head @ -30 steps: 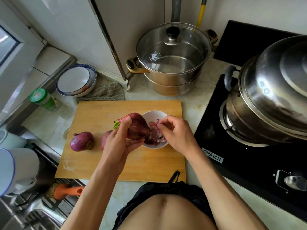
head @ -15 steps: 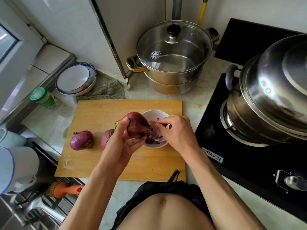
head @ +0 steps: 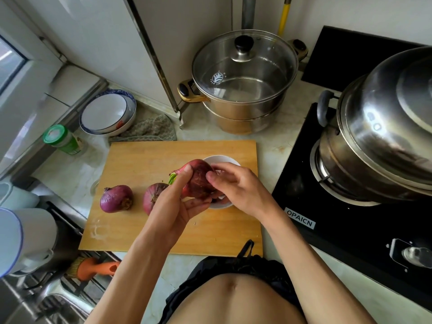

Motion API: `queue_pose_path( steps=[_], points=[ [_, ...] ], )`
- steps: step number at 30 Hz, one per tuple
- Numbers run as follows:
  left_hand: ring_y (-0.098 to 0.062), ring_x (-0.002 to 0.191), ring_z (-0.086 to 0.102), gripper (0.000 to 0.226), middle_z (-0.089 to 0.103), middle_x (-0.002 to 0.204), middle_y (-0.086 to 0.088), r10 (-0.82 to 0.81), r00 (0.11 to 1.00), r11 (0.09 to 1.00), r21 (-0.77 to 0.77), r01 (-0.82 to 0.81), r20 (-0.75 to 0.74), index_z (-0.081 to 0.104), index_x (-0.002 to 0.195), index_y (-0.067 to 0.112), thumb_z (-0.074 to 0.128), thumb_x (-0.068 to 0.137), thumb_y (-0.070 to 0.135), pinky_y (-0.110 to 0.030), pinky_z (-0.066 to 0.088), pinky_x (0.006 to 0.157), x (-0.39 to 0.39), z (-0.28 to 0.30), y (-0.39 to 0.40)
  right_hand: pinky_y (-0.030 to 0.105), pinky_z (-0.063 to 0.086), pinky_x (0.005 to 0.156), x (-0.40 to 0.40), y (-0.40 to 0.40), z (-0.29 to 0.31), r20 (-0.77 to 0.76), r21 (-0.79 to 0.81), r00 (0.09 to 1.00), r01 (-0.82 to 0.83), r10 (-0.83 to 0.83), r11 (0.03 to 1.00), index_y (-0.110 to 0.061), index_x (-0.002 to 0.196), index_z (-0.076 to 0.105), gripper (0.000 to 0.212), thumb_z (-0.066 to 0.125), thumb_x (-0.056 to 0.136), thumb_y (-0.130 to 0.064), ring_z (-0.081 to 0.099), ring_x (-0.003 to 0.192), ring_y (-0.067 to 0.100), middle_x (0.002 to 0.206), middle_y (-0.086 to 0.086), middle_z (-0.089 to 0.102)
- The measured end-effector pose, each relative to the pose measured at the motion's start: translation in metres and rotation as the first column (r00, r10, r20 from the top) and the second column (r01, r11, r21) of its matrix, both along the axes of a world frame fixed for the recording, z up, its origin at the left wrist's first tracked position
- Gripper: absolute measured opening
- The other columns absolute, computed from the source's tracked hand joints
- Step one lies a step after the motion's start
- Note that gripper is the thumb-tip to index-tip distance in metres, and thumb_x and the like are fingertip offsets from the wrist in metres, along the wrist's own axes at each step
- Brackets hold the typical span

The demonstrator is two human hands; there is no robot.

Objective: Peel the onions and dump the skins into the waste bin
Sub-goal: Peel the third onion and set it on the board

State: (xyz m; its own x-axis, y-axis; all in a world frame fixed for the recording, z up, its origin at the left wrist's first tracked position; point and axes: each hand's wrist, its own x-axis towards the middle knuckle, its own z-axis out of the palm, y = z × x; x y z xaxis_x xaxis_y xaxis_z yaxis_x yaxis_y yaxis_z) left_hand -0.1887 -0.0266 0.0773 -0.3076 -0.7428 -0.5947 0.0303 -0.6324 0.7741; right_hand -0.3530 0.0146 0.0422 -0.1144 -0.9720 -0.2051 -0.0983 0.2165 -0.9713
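While my left hand (head: 174, 206) has its grip clamped on the sprouting onion (head: 198, 181), thumb on top near the green shoot and fingers curled under, my right hand (head: 236, 188) meets it from the other side, fingertips curled against the onion's dark red skin. I cannot tell whether those fingers pinch a flap of skin or only press on it. I hold the onion up over the near-left rim of the small white bowl (head: 222, 159), which sits on the cutting board (head: 145, 160) toward its right edge; what lies in the bowl is mostly hidden behind my hands.

Its skin looks dull maroon, streaked and dry, with a short green sprout at the end pointing left. Two more onions rest on the board's left half: a purple onion (head: 116, 198) standing free, and a second onion (head: 153, 197) just beside my left wrist, partly covered by it.

I see the board lying on a pale marble-like table (head: 70, 169). Toward the far edge stand a steel pot with a glass lid (head: 243, 78), stacked plates (head: 107, 112), a grey cloth (head: 149, 129) and a green-capped jar (head: 62, 139). On the right sits a black gas stove (head: 339, 230) carrying a large lidded steel pot (head: 383, 127). At the near-left corner I see a sink (head: 46, 302) and an orange-handled brush (head: 93, 268).
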Motion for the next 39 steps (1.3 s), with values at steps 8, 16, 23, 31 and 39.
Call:
queue_pose_path(
  steps=[8,16,23,31,39],
  points=[
    [-0.030,0.091,0.076,0.055,0.076,0.104,-0.023,-0.088,0.996,0.996,0.008,0.089,-0.011,0.069,0.120,0.001,0.055,0.097,0.050,-0.033,0.063,0.084,-0.008,-0.004,-0.002,0.045,0.055,0.096,-0.009,0.004,-0.001,0.081,0.020,0.994,0.071,-0.072,0.997,-0.037,0.120,0.067,0.046,0.072,0.080,-0.059,0.068,0.107,0.008,0.114,-0.012,0.071],
    [-0.028,0.090,0.076,0.025,0.077,0.088,-0.015,-0.046,0.995,0.985,-0.162,0.060,0.092,0.072,0.099,0.001,0.054,0.105,0.016,-0.029,0.061,0.078,-0.004,-0.015,-0.001,0.044,0.062,0.076,-0.012,0.005,-0.002,0.256,0.096,0.931,0.243,-0.260,0.965,-0.023,0.111,0.071,0.046,0.075,0.077,-0.053,0.075,0.086,0.029,0.102,0.007,0.074],
    [-0.021,0.082,0.077,0.012,0.078,0.083,-0.011,-0.025,0.985,0.965,-0.254,0.069,0.172,0.072,0.105,0.004,0.063,0.098,0.000,-0.025,0.062,0.073,0.002,-0.017,-0.002,0.033,0.061,0.064,-0.013,0.007,0.005,0.352,0.152,0.884,0.271,-0.308,0.950,-0.012,0.109,0.069,0.027,0.068,0.092,-0.032,0.073,0.071,0.028,0.085,0.007,0.073],
    [-0.002,0.106,0.068,0.024,0.073,0.114,0.012,-0.153,0.886,0.824,-0.439,0.359,0.438,0.071,0.119,0.027,0.067,0.099,0.015,-0.011,0.049,0.080,-0.002,-0.012,-0.013,0.041,0.062,0.070,-0.015,0.008,0.002,0.293,0.129,0.902,0.292,-0.318,0.948,-0.021,0.103,0.071,0.029,0.073,0.085,-0.044,0.075,0.074,0.031,0.096,0.011,0.073],
    [-0.022,0.114,0.070,0.034,0.074,0.121,0.000,-0.157,0.959,0.893,-0.381,0.240,0.236,0.065,0.131,0.020,0.068,0.097,0.020,-0.036,0.058,0.098,0.002,-0.006,-0.015,0.043,0.062,0.070,-0.015,0.009,0.008,0.233,0.126,0.927,0.272,-0.295,0.954,-0.021,0.105,0.072,0.048,0.062,0.081,-0.062,0.073,0.064,0.023,0.092,0.009,0.074]
  ],
)
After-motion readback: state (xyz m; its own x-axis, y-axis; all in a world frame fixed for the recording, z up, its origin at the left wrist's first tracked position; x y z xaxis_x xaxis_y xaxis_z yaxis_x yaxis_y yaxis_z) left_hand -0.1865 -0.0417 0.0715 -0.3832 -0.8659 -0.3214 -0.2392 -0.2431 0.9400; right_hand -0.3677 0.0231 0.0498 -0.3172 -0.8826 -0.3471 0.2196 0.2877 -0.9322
